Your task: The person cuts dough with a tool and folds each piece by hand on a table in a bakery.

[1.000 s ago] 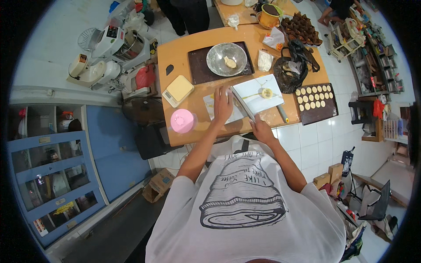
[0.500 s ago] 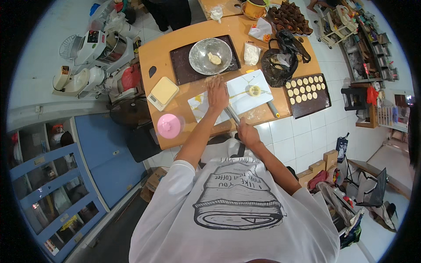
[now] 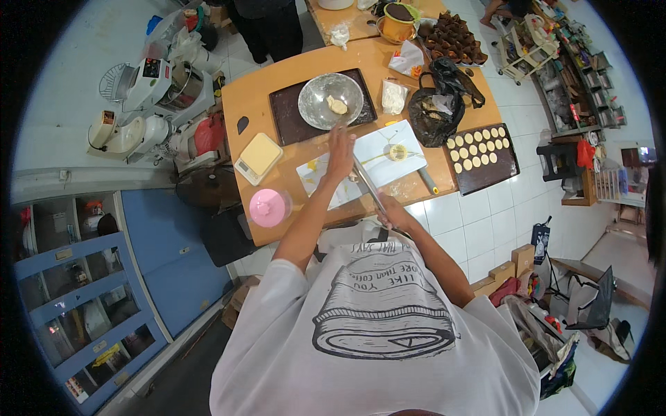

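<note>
My right hand (image 3: 393,213) grips the near end of a long silver metal bar (image 3: 369,182), which slants away from me over the near edge of the table. Beside the bar's far end my left hand (image 3: 339,158) is held edge-on with fingers stretched out, just short of a steel bowl (image 3: 310,101). Its fingertips are slightly blurred, and I see nothing held in it. A pale lump of dough (image 3: 337,105) lies in the bowl. Under and beside the bar is a white board (image 3: 378,163) with yellow dough scraps and a yellowish round piece (image 3: 397,152).
The bowl stands on a dark tray (image 3: 286,111). Left are a kitchen scale (image 3: 258,158) and a pink-lidded tub (image 3: 269,208). Right are a grey-handled tool (image 3: 428,182), a black plastic bag (image 3: 431,118) and a tray (image 3: 496,170) of dough rounds. A person (image 3: 267,31) stands beyond the table.
My left hand has turned from lying palm-down on the table to edge-on, its fingers closer together. My right hand still holds the bar. The whole view has shifted slightly.
</note>
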Action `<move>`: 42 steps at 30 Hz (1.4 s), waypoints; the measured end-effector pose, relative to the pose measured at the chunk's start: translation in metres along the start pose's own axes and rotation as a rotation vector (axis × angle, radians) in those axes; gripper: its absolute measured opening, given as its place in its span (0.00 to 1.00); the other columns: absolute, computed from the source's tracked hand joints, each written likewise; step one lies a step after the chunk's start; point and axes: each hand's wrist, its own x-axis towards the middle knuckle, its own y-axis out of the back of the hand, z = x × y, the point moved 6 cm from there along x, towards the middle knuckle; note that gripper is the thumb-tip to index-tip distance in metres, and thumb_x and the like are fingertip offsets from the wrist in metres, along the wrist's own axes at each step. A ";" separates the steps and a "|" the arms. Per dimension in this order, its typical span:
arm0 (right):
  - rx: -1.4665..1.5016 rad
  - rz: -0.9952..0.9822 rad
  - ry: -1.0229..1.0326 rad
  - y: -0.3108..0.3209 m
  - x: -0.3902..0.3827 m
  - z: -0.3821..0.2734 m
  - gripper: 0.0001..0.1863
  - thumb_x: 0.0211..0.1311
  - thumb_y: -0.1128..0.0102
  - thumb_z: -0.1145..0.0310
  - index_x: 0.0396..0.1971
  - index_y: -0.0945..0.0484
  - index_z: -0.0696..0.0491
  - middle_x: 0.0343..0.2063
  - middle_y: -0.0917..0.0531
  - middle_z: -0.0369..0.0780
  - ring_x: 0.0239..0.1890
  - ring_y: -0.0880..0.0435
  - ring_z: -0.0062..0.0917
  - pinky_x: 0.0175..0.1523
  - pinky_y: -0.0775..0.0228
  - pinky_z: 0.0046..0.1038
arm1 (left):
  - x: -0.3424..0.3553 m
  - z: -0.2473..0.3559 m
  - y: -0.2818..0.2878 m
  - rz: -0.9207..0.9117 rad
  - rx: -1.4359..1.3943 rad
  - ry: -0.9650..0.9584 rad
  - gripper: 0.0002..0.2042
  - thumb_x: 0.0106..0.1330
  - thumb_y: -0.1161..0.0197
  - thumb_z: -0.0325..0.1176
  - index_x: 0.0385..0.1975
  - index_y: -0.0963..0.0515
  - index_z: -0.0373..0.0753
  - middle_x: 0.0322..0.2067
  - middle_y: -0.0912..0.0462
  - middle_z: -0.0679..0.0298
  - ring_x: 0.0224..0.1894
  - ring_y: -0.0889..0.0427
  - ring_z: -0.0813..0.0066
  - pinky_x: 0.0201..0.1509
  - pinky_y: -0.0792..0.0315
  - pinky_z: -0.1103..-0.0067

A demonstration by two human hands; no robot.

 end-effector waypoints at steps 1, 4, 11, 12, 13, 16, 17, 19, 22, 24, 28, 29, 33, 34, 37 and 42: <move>0.000 0.001 0.003 0.001 -0.007 -0.012 0.24 0.79 0.61 0.47 0.38 0.32 0.55 0.12 0.27 0.41 0.11 0.26 0.32 0.17 0.33 0.36 | -0.006 -0.004 0.012 0.072 -0.056 0.030 0.21 0.78 0.52 0.40 0.61 0.28 0.32 0.59 0.25 0.47 0.68 0.35 0.46 0.74 0.47 0.55; 0.672 -0.140 -0.196 0.000 -0.036 -0.025 0.31 0.78 0.68 0.37 0.26 0.34 0.49 0.09 0.41 0.29 0.04 0.46 0.14 0.07 0.51 0.19 | -0.027 0.026 0.034 -0.049 -0.149 0.103 0.20 0.77 0.47 0.38 0.60 0.28 0.30 0.55 0.23 0.46 0.63 0.30 0.48 0.68 0.37 0.62; 0.506 -0.097 -0.080 0.006 -0.052 -0.039 0.31 0.79 0.70 0.38 0.26 0.34 0.49 0.09 0.40 0.29 0.05 0.45 0.14 0.08 0.51 0.19 | -0.070 0.041 0.019 -0.248 -0.010 -0.005 0.18 0.59 0.38 0.22 0.51 0.23 0.32 0.40 0.23 0.49 0.47 0.25 0.48 0.54 0.29 0.62; 0.506 -0.095 -0.079 0.005 -0.053 -0.038 0.31 0.79 0.70 0.38 0.26 0.34 0.49 0.09 0.40 0.29 0.05 0.45 0.14 0.08 0.51 0.19 | -0.071 0.039 0.015 -0.290 -0.002 0.032 0.16 0.59 0.38 0.22 0.48 0.22 0.32 0.40 0.23 0.49 0.47 0.25 0.47 0.54 0.29 0.62; 0.522 -0.059 -0.081 0.005 -0.053 -0.035 0.31 0.78 0.69 0.38 0.26 0.34 0.49 0.09 0.40 0.30 0.05 0.45 0.15 0.09 0.51 0.20 | -0.071 0.036 0.012 -0.332 0.007 0.068 0.13 0.60 0.37 0.22 0.46 0.22 0.33 0.40 0.23 0.49 0.47 0.24 0.47 0.53 0.28 0.62; 0.529 0.002 -0.093 0.003 -0.056 -0.033 0.31 0.78 0.69 0.38 0.26 0.34 0.49 0.09 0.41 0.30 0.06 0.44 0.15 0.09 0.51 0.20 | -0.068 0.023 0.011 -0.377 -0.155 0.235 0.10 0.59 0.36 0.22 0.41 0.22 0.36 0.38 0.22 0.49 0.44 0.22 0.48 0.51 0.27 0.61; 0.523 0.024 -0.105 0.003 -0.058 -0.033 0.31 0.78 0.68 0.38 0.26 0.34 0.49 0.08 0.41 0.30 0.06 0.44 0.15 0.09 0.51 0.19 | -0.064 0.020 0.013 -0.375 -0.157 0.234 0.10 0.59 0.36 0.22 0.41 0.22 0.36 0.38 0.22 0.49 0.44 0.22 0.48 0.51 0.27 0.61; 0.522 0.060 -0.088 0.005 -0.059 -0.027 0.31 0.78 0.68 0.38 0.26 0.34 0.49 0.08 0.41 0.30 0.06 0.43 0.16 0.10 0.51 0.19 | -0.053 0.021 0.026 -0.284 -0.192 0.189 0.09 0.59 0.34 0.22 0.39 0.20 0.37 0.36 0.19 0.49 0.40 0.19 0.50 0.47 0.25 0.62; 0.536 0.106 -0.087 0.009 -0.062 -0.025 0.31 0.78 0.67 0.37 0.27 0.34 0.49 0.08 0.40 0.30 0.06 0.43 0.16 0.10 0.51 0.20 | -0.044 0.020 0.035 -0.271 -0.214 0.247 0.08 0.57 0.34 0.21 0.37 0.20 0.34 0.34 0.17 0.48 0.38 0.16 0.52 0.44 0.23 0.64; 0.540 0.116 -0.096 0.011 -0.063 -0.028 0.30 0.78 0.66 0.38 0.27 0.33 0.49 0.08 0.40 0.31 0.06 0.43 0.16 0.10 0.50 0.20 | -0.043 0.013 0.035 -0.287 -0.216 0.313 0.09 0.57 0.34 0.21 0.37 0.20 0.33 0.35 0.17 0.48 0.38 0.15 0.52 0.43 0.23 0.65; 0.489 0.103 -0.072 0.013 -0.060 -0.031 0.30 0.78 0.67 0.38 0.28 0.33 0.49 0.08 0.40 0.31 0.06 0.43 0.16 0.10 0.50 0.20 | -0.045 0.015 0.031 -0.290 -0.096 0.203 0.08 0.57 0.38 0.19 0.37 0.20 0.32 0.34 0.20 0.48 0.42 0.19 0.50 0.46 0.24 0.63; 0.496 0.100 -0.084 0.012 -0.058 -0.029 0.30 0.78 0.67 0.38 0.28 0.34 0.49 0.09 0.40 0.31 0.06 0.42 0.16 0.10 0.49 0.20 | -0.045 0.021 0.031 -0.273 -0.005 0.131 0.08 0.57 0.40 0.19 0.36 0.20 0.31 0.34 0.21 0.48 0.43 0.20 0.49 0.47 0.25 0.63; 0.455 0.086 -0.067 0.008 -0.052 -0.026 0.30 0.78 0.68 0.39 0.28 0.34 0.50 0.09 0.39 0.31 0.06 0.42 0.16 0.10 0.49 0.20 | -0.060 0.043 0.020 -0.193 0.147 0.013 0.08 0.57 0.42 0.19 0.36 0.20 0.31 0.35 0.22 0.49 0.46 0.23 0.49 0.50 0.26 0.61; 0.457 0.085 -0.068 0.006 -0.052 -0.026 0.30 0.78 0.68 0.39 0.28 0.34 0.50 0.09 0.39 0.31 0.06 0.42 0.16 0.10 0.49 0.20 | -0.066 0.047 0.017 -0.200 0.127 -0.014 0.08 0.57 0.42 0.20 0.35 0.21 0.30 0.36 0.22 0.49 0.46 0.23 0.49 0.51 0.25 0.61; 0.385 0.114 -0.075 0.006 -0.053 -0.026 0.30 0.78 0.68 0.38 0.27 0.34 0.50 0.09 0.39 0.31 0.07 0.42 0.16 0.11 0.48 0.20 | -0.081 0.050 0.011 -0.316 0.145 0.005 0.11 0.60 0.41 0.22 0.41 0.20 0.29 0.43 0.21 0.50 0.49 0.23 0.50 0.56 0.25 0.62; 0.067 0.251 -0.016 0.018 -0.050 -0.021 0.31 0.79 0.67 0.39 0.27 0.32 0.50 0.11 0.36 0.31 0.10 0.37 0.16 0.14 0.44 0.22 | -0.096 0.061 0.021 -0.213 0.144 -0.133 0.18 0.68 0.40 0.27 0.58 0.24 0.32 0.53 0.20 0.47 0.59 0.23 0.52 0.59 0.24 0.67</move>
